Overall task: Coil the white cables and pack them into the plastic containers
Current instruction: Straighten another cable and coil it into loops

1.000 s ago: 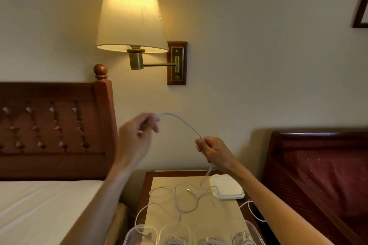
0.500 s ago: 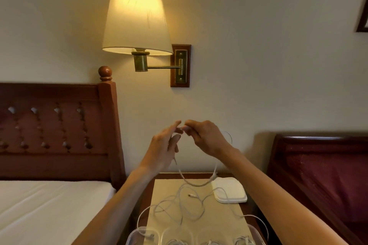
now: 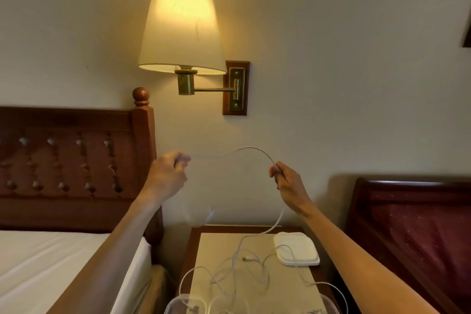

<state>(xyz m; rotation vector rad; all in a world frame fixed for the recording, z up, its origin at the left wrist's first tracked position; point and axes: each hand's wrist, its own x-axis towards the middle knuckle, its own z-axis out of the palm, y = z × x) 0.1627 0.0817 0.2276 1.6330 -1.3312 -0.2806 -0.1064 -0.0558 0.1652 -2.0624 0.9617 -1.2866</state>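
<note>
Dim, warm light from lit wall lamp [image 3: 182, 28]; glow on wall [image 3: 331, 33] fades toward corners. Motion blur on left hand [image 3: 167, 177] and cable [image 3: 244, 149] beside it. Wide-angle bending at edges. Dark shadow behind right headboard [image 3: 413, 186].

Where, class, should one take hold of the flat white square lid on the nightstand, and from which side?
Grip the flat white square lid by its near right corner, coming from the right. It lies flat, so only its thin rim offers purchase, and loose white cable crosses its left edge. The right hand is on that side.
</note>
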